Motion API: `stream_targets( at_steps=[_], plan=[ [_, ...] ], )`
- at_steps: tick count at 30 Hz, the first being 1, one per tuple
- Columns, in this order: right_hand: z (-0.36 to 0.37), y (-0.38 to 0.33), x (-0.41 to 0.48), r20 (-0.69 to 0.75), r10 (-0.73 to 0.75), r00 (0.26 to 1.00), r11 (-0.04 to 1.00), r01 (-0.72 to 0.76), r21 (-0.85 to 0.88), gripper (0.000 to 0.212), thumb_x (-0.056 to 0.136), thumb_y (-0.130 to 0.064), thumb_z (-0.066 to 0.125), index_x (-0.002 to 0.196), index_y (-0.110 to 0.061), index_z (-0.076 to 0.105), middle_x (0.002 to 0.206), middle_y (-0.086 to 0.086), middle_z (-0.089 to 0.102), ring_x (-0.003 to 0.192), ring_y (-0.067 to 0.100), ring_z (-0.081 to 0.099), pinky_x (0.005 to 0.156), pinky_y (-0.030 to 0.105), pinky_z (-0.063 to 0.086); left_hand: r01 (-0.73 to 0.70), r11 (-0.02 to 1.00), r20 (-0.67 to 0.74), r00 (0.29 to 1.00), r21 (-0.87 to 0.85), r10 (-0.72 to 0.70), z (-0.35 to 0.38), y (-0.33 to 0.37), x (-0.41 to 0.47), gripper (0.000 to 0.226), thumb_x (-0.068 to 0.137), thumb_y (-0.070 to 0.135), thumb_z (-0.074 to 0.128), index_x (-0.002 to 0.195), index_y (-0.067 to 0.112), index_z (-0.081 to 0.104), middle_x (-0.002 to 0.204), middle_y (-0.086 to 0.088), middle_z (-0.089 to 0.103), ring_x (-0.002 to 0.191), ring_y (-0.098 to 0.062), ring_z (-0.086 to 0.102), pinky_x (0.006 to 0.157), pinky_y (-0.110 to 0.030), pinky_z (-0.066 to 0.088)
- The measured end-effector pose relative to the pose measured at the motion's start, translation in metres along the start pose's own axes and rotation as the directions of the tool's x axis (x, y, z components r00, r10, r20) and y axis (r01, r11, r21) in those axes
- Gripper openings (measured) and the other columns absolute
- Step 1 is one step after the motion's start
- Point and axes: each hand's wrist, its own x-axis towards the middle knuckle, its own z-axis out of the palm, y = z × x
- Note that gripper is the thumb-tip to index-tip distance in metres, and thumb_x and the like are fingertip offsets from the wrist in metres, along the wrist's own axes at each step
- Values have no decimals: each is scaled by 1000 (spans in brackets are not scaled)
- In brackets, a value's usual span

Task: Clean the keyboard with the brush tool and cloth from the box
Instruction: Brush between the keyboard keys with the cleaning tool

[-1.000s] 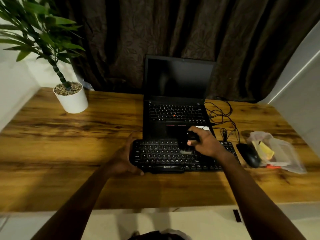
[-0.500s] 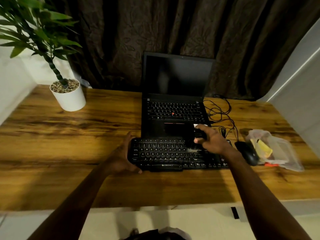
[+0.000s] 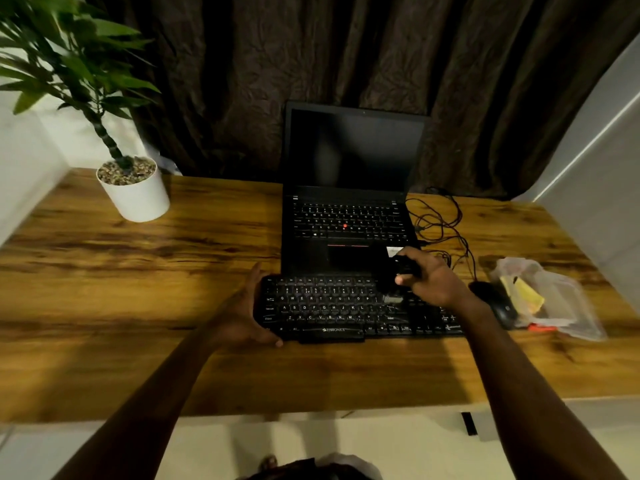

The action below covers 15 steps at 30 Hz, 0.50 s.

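A black keyboard lies on the wooden desk in front of an open laptop. My left hand grips the keyboard's left end. My right hand is closed around a black brush tool, whose pale bristles rest on the keys right of the keyboard's middle. A clear plastic box at the right holds yellow items; I cannot make out a cloth in it.
The black laptop stands open behind the keyboard, screen dark. A black mouse and tangled cables lie to the right. A potted plant sits at the back left. A dark curtain hangs behind.
My right hand has carried the brush rightward across the keys, from the middle of the keyboard toward its right part. The left hand still holds the left end.
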Motion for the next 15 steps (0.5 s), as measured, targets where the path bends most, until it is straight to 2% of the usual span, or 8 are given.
stream_targets(
  at_steps=[2, 5, 7, 9, 12, 13, 15],
  plan=[
    [-9, 6, -2, -19, 31, 999, 997, -32, -69, 46, 89, -5, 68, 130, -19, 54, 108, 0, 60, 99, 19, 61, 75, 27, 52, 4, 1000, -2, 1000, 12, -4, -1, 0, 0, 156, 47, 18, 100, 156, 28, -11, 142, 26, 26, 133, 0, 27, 95, -1, 25],
    [-15, 13, -2, -48, 68, 997, 987, -74, -145, 49, 89, -8, 69, 132, -23, 52, 117, 7, 60, 101, 22, 61, 74, 30, 53, 15, 999, -1, 1000, 31, -15, -1, 0, -1, 159, 45, 22, 101, 156, 29, -12, 145, 25, 23, 135, -2, 25, 106, -17, 25],
    [-11, 9, 0, -59, 63, 996, 981, -73, -179, 48, 89, -11, 70, 131, -25, 52, 115, 5, 60, 100, 23, 62, 76, 35, 57, 13, 999, 5, 1000, 31, -13, -1, 0, -1, 159, 45, 22, 101, 156, 29, -12, 146, 25, 22, 136, -2, 24, 107, -18, 25],
    [-3, 3, 3, -33, 38, 999, 993, -41, -112, 42, 89, -11, 69, 123, -29, 54, 112, 3, 62, 98, 21, 63, 75, 36, 59, 11, 1000, 10, 1000, 24, -11, -1, -2, 0, 160, 44, 23, 101, 156, 31, -13, 146, 25, 22, 138, -3, 23, 108, -20, 25],
    [5, -3, 6, 12, 15, 1000, 1000, -15, -7, 36, 90, -10, 68, 115, -32, 56, 110, 2, 62, 95, 18, 64, 65, 26, 55, 17, 999, 11, 1000, 39, -17, -1, 1, 0, 162, 42, 25, 100, 156, 30, -15, 147, 24, 20, 136, -3, 20, 110, -22, 23],
    [4, -3, 6, 10, 13, 1000, 1000, -13, 1, 35, 90, -10, 68, 115, -32, 56, 110, 3, 62, 95, 19, 64, 65, 26, 55, 15, 999, 11, 1000, 36, -16, -1, -1, 1, 162, 43, 24, 101, 156, 30, -15, 148, 24, 21, 137, -3, 21, 110, -22, 23],
    [-1, -1, 5, -16, 17, 1000, 999, -18, -31, 37, 89, -12, 68, 116, -34, 55, 112, 3, 61, 98, 21, 63, 72, 36, 59, 11, 999, 10, 1000, 33, -11, -1, -1, 0, 160, 45, 21, 101, 156, 30, -14, 145, 25, 22, 136, -3, 23, 109, -21, 25]
  ],
)
